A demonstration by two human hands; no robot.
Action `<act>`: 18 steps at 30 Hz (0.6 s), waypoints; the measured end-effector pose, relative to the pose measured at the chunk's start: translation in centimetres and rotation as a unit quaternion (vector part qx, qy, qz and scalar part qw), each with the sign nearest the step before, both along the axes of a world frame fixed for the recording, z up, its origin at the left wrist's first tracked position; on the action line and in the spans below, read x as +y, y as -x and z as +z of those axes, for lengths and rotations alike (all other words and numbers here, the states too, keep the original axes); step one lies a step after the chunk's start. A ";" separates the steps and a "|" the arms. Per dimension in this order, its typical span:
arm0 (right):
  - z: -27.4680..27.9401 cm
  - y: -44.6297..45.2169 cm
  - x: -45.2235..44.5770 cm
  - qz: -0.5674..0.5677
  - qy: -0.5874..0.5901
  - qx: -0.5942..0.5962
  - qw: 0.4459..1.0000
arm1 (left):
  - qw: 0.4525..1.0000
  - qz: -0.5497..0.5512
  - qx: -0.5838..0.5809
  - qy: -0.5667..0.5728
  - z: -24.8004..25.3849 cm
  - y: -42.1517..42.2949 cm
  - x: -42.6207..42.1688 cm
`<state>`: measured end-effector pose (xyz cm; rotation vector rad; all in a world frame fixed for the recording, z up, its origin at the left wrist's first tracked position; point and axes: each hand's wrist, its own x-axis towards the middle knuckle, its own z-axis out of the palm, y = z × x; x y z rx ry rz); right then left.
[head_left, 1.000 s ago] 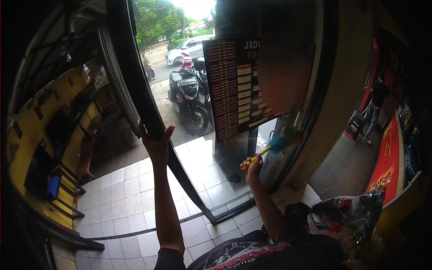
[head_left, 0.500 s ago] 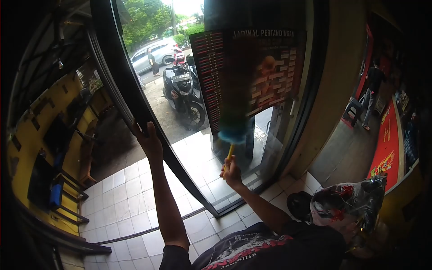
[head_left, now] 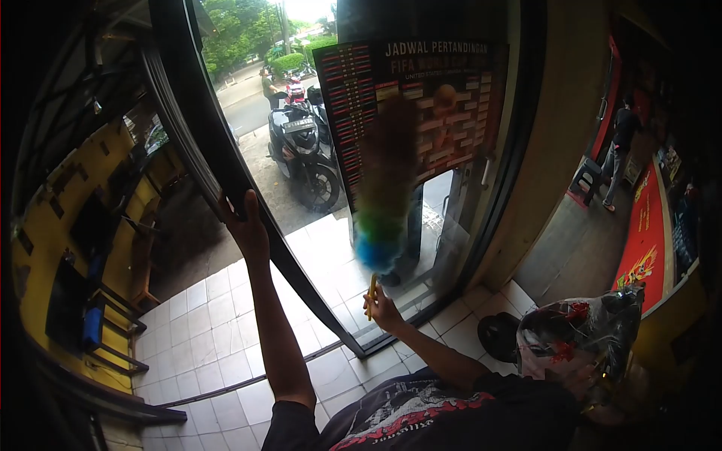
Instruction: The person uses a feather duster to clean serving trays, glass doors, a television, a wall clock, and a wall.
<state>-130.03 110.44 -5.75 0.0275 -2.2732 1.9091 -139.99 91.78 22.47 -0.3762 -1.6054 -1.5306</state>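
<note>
My right hand (head_left: 385,310) is closed around the yellow handle of a fluffy duster (head_left: 385,203). Its head is blue and green near the handle and darker, blurred, toward the top. The duster is held upright in front of the glass door, over a dark poster (head_left: 459,98) headed "JADWAL PERTANDINGAN". Whether its fibres touch the glass I cannot tell. On the left, my left hand (head_left: 247,225) grips the edge of the door's black frame (head_left: 282,263), its thumb on the near face and its fingertips partly hidden.
A parked motorcycle (head_left: 301,154) stands outside, beyond the glass. White floor tiles (head_left: 203,323) spread below. At lower right sits a plastic-wrapped bundle (head_left: 556,338) near a red banner (head_left: 639,233). Another person (head_left: 623,143) stands farther back by a dark stool (head_left: 583,180).
My right hand has moved slightly down and left with the duster. My left hand keeps its hold on the frame. Outside, the silver car has gone from view.
</note>
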 end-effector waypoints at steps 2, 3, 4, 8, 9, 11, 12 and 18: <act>-2.4 0.5 0.4 -0.023 -0.061 0.032 0.997 | 1.000 -0.013 -0.005 -0.008 0.1 -0.2 0.1; -2.2 0.6 0.5 -0.045 -0.123 0.065 0.989 | 0.999 -0.025 -0.009 -0.018 0.2 -0.2 0.1; -2.0 0.9 0.5 -0.076 -0.081 0.052 0.992 | 1.000 -0.024 -0.009 -0.016 0.0 0.1 -0.1; 1.4 3.2 2.4 -0.126 0.274 -0.065 0.951 | 0.999 0.034 0.006 0.028 -0.8 0.9 -0.7; 2.9 3.9 3.2 -0.142 0.301 -0.044 0.942 | 0.999 0.040 0.000 0.031 -0.6 0.9 -0.6; 5.4 5.2 4.9 -0.159 0.302 0.013 0.940 | 1.000 0.003 -0.004 0.013 -0.1 0.0 -0.2; 6.8 5.3 4.9 -0.146 0.290 0.043 0.945 | 0.999 -0.036 -0.017 -0.003 0.2 -0.2 -0.1; 7.9 4.4 5.1 -0.060 -0.182 0.188 0.963 | 0.998 0.052 0.008 0.041 -0.7 1.1 -0.7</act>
